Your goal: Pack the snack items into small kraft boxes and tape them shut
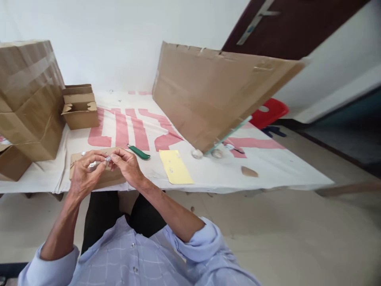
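My left hand (87,171) and my right hand (126,163) meet over a flat piece of cardboard (111,179) at the table's front edge. Between their pinched fingertips is a small silvery piece (107,158), too small to identify. Another shiny item (93,165) shows beside my left fingers, partly covered by them. A green-handled cutter (139,152) lies just beyond my right hand. Farther right, a yellow sheet (175,167) with small marks or bits on it rests on the white cloth.
Large cardboard boxes (28,95) stand at the left, with a small open box (79,113) beside them. A big cardboard panel (214,91) leans at the back, near two round clear objects. A brown scrap (249,171) lies right; a red chair (269,113) stands behind.
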`<state>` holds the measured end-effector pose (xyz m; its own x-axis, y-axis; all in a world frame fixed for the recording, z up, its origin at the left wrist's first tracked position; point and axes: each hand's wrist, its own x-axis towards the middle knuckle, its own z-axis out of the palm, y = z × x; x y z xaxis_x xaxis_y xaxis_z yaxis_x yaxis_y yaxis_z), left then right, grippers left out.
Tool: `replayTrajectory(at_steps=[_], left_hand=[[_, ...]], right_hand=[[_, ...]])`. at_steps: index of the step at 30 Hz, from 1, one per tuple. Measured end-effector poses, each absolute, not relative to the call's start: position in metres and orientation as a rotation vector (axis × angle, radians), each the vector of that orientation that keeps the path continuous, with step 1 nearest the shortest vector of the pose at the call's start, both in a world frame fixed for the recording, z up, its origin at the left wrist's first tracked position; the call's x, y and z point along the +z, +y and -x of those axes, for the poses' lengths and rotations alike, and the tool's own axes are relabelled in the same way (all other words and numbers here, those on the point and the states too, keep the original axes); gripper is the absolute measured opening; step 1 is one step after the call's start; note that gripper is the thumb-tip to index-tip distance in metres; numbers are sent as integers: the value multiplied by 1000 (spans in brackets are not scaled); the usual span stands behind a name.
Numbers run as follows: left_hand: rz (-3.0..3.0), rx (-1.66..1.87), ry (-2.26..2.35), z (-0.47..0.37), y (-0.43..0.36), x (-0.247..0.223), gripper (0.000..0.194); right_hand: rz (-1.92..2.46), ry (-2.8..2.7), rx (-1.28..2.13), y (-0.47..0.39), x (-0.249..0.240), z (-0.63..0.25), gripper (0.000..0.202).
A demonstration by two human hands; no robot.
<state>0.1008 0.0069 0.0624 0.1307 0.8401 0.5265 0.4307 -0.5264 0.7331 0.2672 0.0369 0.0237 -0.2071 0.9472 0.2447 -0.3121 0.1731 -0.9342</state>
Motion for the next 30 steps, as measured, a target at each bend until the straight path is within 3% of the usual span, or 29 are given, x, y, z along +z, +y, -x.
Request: replayTrajectory(at_steps=[5, 12, 20, 30], left_hand=[[-2173, 1455, 1455, -77, 13, 61, 19], [-1980, 1421, 1886, -34, 19, 37, 75], [-1772, 1190, 2028, -40, 20, 28, 112], [-1897, 1162, 2067, -29, 20, 19, 89]], right_hand=[[857, -1348, 954, 67, 15, -338, 38], [1497, -1537, 503, 124, -44, -502, 22], [1677, -1729, 547, 149, -95, -535, 8], [1736, -1932, 560, 171, -92, -538, 8]])
